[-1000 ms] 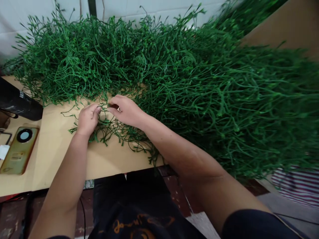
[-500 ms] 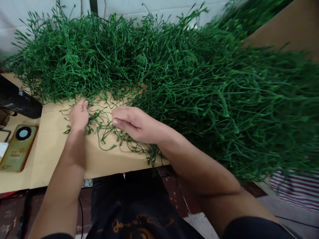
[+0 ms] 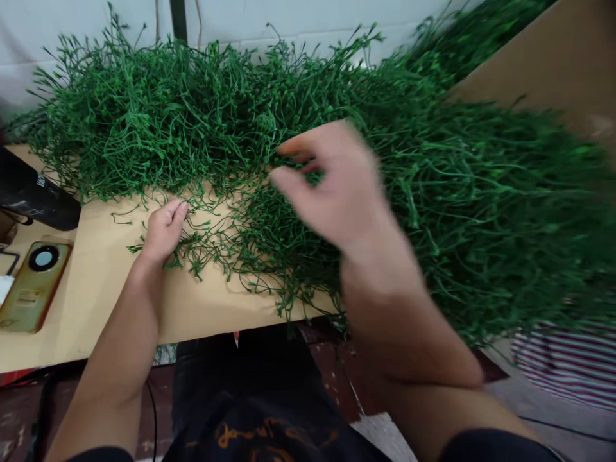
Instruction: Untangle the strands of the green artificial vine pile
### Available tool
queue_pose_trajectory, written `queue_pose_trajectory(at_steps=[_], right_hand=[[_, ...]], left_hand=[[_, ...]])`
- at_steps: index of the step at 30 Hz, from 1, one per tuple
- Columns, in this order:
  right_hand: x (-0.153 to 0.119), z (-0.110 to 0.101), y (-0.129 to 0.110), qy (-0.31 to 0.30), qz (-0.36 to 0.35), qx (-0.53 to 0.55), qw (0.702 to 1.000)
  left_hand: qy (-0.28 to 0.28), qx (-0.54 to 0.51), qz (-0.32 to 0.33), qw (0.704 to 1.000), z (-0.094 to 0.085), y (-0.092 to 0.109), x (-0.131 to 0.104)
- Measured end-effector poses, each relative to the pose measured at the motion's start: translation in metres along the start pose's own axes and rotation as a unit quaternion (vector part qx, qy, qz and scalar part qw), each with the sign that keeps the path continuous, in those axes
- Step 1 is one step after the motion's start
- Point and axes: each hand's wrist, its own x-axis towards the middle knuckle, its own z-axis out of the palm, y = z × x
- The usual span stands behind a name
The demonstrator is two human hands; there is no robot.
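Note:
Thin green plant-like stems with small branched tips form a large tangled pile (image 3: pixel 158 122) along the back and right of the table. My left hand (image 3: pixel 166 231) is closed above a few loose stems, thumb pressed to the fingers; a thin stem runs from its fingertips. My right hand (image 3: pixel 337 186) is raised over the pile and blurred by motion. Its thumb and fingers stand apart in a curve, with nothing visible between them. Scattered loose stems (image 3: pixel 212 247) lie on the tabletop between the hands.
On the left of the tan table (image 3: pixel 110 289) lie a phone (image 3: pixel 36 285) and a black bottle (image 3: pixel 36 189). Brown cardboard (image 3: pixel 543 58) slants at the upper right, and striped cloth (image 3: pixel 563 366) shows at the lower right. A white wall (image 3: pixel 269 19) stands behind.
My right hand has moved up and to the right from the loose stems to over the pile, and its fingers have parted. My left hand has shifted slightly right, still closed.

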Motion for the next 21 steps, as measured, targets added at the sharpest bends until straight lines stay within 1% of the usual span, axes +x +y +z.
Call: queue_pose_trajectory(at_steps=[1,2,4,5,7,8,10,12,15,18,19,21], right_hand=[[0.005,0.023,-0.004,-0.070,-0.011,0.027,0.997],[0.009,0.046,-0.008,-0.115,-0.014,0.055,0.992],[0.015,0.085,-0.015,-0.176,-0.017,0.093,0.980],[0.016,0.099,-0.017,-0.209,-0.010,0.100,0.973],[0.017,0.115,-0.021,-0.256,-0.001,0.089,0.963],[0.016,0.118,-0.021,-0.270,0.000,0.078,0.960],[0.016,0.117,-0.018,-0.276,-0.006,0.060,0.959],[0.015,0.114,-0.013,-0.274,-0.021,0.056,0.960],[0.015,0.110,-0.008,-0.289,-0.047,0.057,0.954],[0.013,0.101,-0.013,-0.309,-0.065,0.075,0.946],[0.012,0.094,-0.018,-0.325,-0.083,0.096,0.937],[0.009,0.073,-0.029,-0.359,-0.146,0.157,0.908]], left_hand=[[-0.006,-0.006,0.002,1.000,0.000,0.001,-0.001],[-0.009,-0.010,0.004,1.000,0.000,0.002,-0.002],[0.000,-0.007,0.000,1.000,-0.001,0.002,-0.003],[0.006,-0.004,-0.003,1.000,-0.001,0.002,-0.003],[0.010,-0.006,-0.008,1.000,-0.002,-0.002,-0.002],[0.009,-0.010,-0.009,1.000,-0.002,-0.004,-0.001],[0.003,-0.010,-0.011,1.000,-0.001,-0.009,0.000],[-0.003,0.007,-0.015,1.000,0.001,-0.011,0.001],[-0.008,0.045,-0.024,0.999,0.005,-0.010,0.001],[-0.014,0.059,-0.028,0.998,0.006,-0.012,0.003],[0.001,0.062,-0.035,0.997,0.005,-0.015,0.005],[0.049,0.056,-0.043,0.996,-0.001,-0.026,0.010]])
